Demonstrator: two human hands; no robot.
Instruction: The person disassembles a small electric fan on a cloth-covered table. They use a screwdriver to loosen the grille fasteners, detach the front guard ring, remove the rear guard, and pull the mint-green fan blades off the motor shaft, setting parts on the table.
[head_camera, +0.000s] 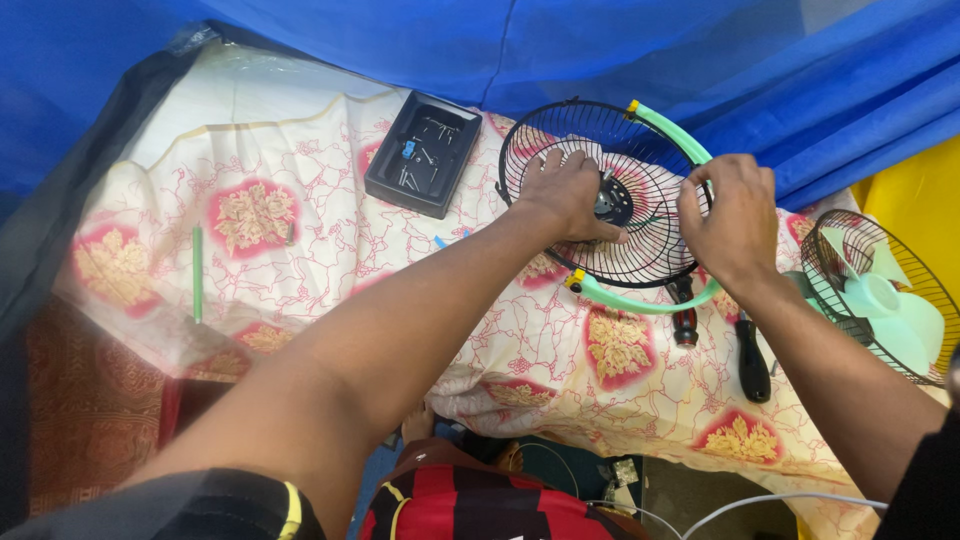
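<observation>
A round black wire fan guard (545, 140) with a light green rim band (672, 133) lies flat on the patterned cloth. My left hand (566, 192) rests on the guard with its fingers spread by the dark centre hub (612, 204). My right hand (732, 218) grips the guard's right edge over the green band. Two screwdrivers lie just below the guard: one with a red and black handle (685, 322), one with a black handle (752, 366).
A black plastic tray (425, 152) holding small screws sits left of the guard. A green pencil-like stick (197, 272) lies at far left. A small assembled fan (880, 300) with pale green blades stands at the right edge. Blue tarp hangs behind the cream and red floral cloth (300, 200).
</observation>
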